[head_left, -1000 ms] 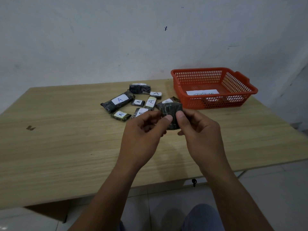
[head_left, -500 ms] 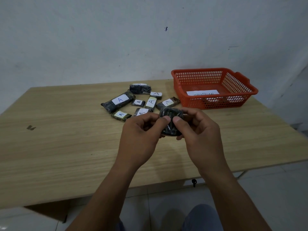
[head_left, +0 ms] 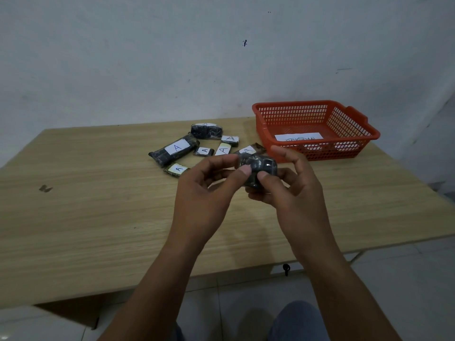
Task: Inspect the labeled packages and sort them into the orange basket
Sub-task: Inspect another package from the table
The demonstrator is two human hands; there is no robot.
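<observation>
Both hands hold one small dark wrapped package point(head_left: 261, 167) above the middle of the table. My left hand point(head_left: 206, 193) pinches its left end between thumb and fingers. My right hand point(head_left: 290, 190) cups it from the right, thumb on its front; no label shows on it. Behind the hands lie several dark packages with white "A" labels, the longest point(head_left: 173, 150) at the left and a thick one point(head_left: 206, 131) at the back. The orange basket point(head_left: 354, 141) stands at the back right, holding only a white paper label point(head_left: 298, 137).
The wooden table point(head_left: 86, 212) runs wide to the left, with a small dark mark point(head_left: 45, 188) on it. A pale wall rises just behind the table. Tiled floor and my knee show below the near edge.
The package has been turned in my fingers and lowered from upright to lying flatter. Both thumbs have shifted on it. The packages on the table and the basket have not moved.
</observation>
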